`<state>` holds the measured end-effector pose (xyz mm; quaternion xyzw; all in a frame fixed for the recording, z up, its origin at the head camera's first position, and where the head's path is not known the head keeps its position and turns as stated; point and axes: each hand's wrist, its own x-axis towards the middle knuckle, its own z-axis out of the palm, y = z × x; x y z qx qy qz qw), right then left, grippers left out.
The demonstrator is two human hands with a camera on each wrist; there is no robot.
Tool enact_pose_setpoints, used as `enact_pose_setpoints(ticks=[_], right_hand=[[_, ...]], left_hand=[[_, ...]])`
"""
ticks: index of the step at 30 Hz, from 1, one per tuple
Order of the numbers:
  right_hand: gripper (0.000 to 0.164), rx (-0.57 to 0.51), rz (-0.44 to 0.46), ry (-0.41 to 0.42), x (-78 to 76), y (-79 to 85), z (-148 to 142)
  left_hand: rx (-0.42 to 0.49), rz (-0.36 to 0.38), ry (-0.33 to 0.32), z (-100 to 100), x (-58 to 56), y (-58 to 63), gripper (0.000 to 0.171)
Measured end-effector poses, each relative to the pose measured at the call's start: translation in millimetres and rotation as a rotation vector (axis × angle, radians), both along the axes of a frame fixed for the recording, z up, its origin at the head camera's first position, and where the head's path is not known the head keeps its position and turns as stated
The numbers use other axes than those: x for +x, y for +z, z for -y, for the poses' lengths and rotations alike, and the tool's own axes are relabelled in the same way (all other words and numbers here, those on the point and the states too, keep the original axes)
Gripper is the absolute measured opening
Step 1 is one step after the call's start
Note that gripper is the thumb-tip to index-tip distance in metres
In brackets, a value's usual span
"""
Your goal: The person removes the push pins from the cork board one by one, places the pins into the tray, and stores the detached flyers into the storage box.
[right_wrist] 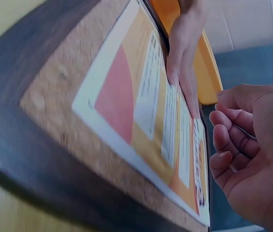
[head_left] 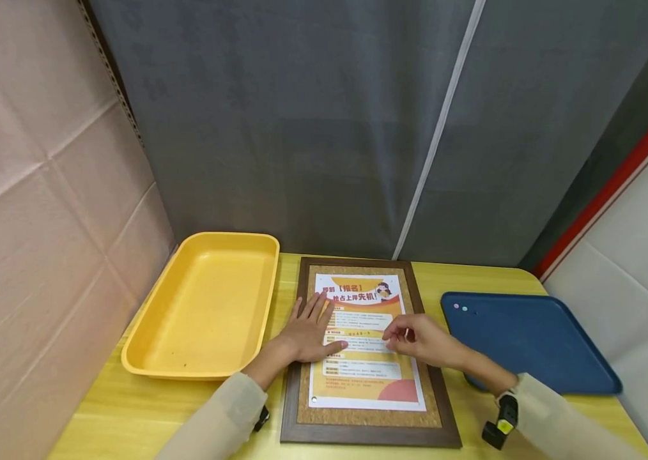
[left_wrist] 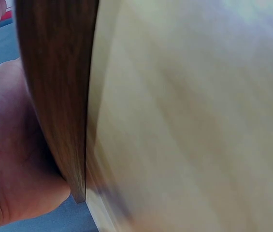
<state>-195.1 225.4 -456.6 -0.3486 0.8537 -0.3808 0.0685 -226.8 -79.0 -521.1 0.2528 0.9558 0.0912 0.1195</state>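
while the person's left grip (head_left: 305, 337) lies flat with fingers spread over the left edge of a white, rectangular paper sheet printed in orange and red (head_left: 358, 384), the right grip (head_left: 424, 342) is curled narrow over its right side, thumb close to the fingertips; whether it pinches something small, i cannot tell. the sheet sits beneath both grips on a brown wood-framed cork board (head_left: 370, 418), and the spread palm probably keeps it from sliding. a small, round, pale pin (head_left: 314, 399) below the left grip seemingly fastens one corner. right of the right grip, a dark blue rectangular tray (head_left: 537, 348) carries tiny pink and white pieces (head_left: 456, 306), likely for easy reach; left of the left grip, a yellow rectangular tray (head_left: 215, 306) stands on the wood-grain surface (head_left: 128, 409).
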Motion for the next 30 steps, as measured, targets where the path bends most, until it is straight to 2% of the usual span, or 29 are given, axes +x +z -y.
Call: enact_pose_setpoints(ticks=[11,20,30], right_hand=[[0.006,-0.002,0.062,0.094,18.1,-6.2,33.2],[0.007,-0.014,0.050,0.176,27.6,-13.7,57.0],[0.009,0.004,0.047,0.201,40.9,-23.5,85.1]], left_hand=[[0.006,-0.013,0.005,-0.2,-2.7,-4.1,0.105],[0.010,-0.022,0.006,1.3,-4.4,-7.7,0.106],[0.025,-0.033,-0.005,1.3,-2.7,-7.3,0.104]])
